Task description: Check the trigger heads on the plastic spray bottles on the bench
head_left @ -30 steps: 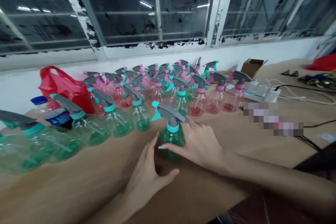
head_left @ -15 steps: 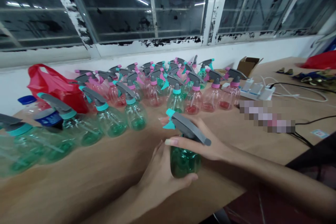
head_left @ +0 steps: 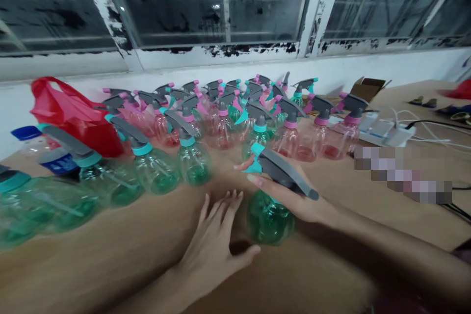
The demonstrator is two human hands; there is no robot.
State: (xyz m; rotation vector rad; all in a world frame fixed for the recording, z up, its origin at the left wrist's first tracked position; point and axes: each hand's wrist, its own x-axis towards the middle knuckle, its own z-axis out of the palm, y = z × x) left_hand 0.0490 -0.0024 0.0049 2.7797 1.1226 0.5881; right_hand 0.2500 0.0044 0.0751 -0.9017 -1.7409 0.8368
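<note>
A green spray bottle (head_left: 271,218) with a grey and turquoise trigger head stands in front of me, slightly tilted. My right hand (head_left: 290,191) is wrapped round its neck, just under the spray head. Beside the bottle on its left, my left hand (head_left: 217,240) is open, fingers spread low over the brown table (head_left: 147,235), apart from the bottle. Another green spray bottle (head_left: 194,162) stands beyond my left fingertips. Part of the held bottle's collar is hidden by my right fingers.
Green spray bottles (head_left: 156,169) line the left side. Several pink ones (head_left: 307,140) crowd towards the wall. A red plastic bag (head_left: 84,122), a blue-capped water bottle (head_left: 55,152), an open cardboard box (head_left: 368,90) and a white power strip (head_left: 386,132) with cables are also there.
My left hand has let go of the green spray bottle and moved off to its left, fingers spreading. The right hand still grips the bottle's neck. The view has shifted a little.
</note>
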